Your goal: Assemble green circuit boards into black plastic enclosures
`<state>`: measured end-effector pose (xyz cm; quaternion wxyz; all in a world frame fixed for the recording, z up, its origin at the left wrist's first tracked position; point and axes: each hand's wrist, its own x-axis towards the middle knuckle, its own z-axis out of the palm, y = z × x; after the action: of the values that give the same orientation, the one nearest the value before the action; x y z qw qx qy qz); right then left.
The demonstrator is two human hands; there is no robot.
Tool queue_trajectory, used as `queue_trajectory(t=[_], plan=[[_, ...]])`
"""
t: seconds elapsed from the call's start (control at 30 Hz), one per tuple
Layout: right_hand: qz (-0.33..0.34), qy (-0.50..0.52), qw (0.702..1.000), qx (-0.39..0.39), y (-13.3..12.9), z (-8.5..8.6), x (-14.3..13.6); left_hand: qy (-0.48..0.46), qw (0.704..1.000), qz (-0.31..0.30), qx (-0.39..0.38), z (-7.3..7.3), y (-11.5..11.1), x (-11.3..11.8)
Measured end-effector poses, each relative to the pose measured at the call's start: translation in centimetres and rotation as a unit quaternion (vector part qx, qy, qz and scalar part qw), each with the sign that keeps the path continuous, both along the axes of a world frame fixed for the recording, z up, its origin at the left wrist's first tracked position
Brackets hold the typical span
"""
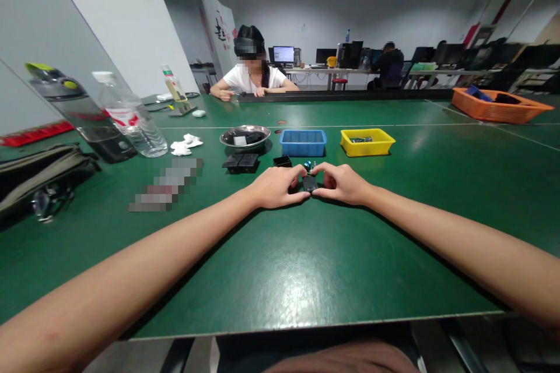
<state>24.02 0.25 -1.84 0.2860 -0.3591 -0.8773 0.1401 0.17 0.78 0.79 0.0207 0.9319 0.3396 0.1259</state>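
Observation:
Both my hands meet over the middle of the green table point(280, 256). Between them is a small black square plastic piece point(310, 184). My left hand point(280, 185) grips its left side with thumb and fingertips. On the right side, my right hand point(343, 183) pinches the same piece. Small blue and silvery bits point(308, 165) show at its far edge, too small to make out. A black open box point(282, 161) stands just behind my left hand. Left of it lie black plastic casings point(240, 162).
Behind my hands stand a metal bowl point(245, 139) with black parts, a blue tray point(303, 143) and a yellow tray point(367, 143) with small metal parts. Bottles point(131, 116), tissue point(186, 144) and a bag point(44, 175) are left. An orange basket point(499, 106) sits far right. A person point(254, 76) sits opposite.

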Motion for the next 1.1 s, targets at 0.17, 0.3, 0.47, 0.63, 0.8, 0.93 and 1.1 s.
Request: queue_trajectory(t=[0.17,0.3,0.47,0.63,0.8,0.93,1.1], plan=[[0.003,-0.003,1.000,-0.008,-0.05,0.14,0.13,0.002,1.000,0.015,-0.008,0.12,0.07,0.08],[0.009,-0.013,1.000,-0.006,-0.18,0.35,0.18,-0.014,1.000,-0.002,-0.011,-0.04,0.13,-0.05],[0.006,-0.022,1.000,0.008,-0.38,0.52,0.11,-0.019,1.000,-0.008,-0.007,-0.21,0.14,-0.08],[0.006,-0.012,1.000,0.012,-0.35,0.41,0.16,-0.013,1.000,0.006,-0.005,-0.10,0.12,0.03],[0.006,-0.014,1.000,0.013,-0.29,0.37,0.14,0.015,1.000,0.000,0.005,-0.04,0.19,0.09],[0.005,-0.018,1.000,0.012,-0.31,0.45,0.11,0.019,1.000,0.000,0.013,-0.08,0.22,0.13],[0.003,-0.020,1.000,0.008,-0.24,0.40,0.14,0.013,1.000,-0.008,0.008,-0.01,0.25,0.14]])
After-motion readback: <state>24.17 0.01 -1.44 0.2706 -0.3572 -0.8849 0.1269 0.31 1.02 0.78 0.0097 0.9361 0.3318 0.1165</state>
